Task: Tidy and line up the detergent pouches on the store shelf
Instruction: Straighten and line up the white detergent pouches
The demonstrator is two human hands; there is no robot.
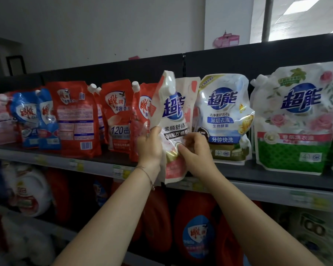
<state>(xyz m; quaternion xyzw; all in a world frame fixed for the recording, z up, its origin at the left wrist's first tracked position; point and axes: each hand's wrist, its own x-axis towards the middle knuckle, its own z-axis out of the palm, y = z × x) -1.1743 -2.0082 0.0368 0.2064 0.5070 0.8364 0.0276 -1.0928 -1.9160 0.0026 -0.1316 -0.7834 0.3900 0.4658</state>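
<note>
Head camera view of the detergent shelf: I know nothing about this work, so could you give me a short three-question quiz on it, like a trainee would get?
1. True or false: the left hand and the right hand both hold the pink-and-white pouch.
2. The neighbouring pouch just to the right of it is mainly: A red, B white and blue, C black.
3. Fill in: the red pouch turned to show its barcode stands to the held pouch's ____ (left or right).

Key: 1 true; 2 B; 3 left.
</note>
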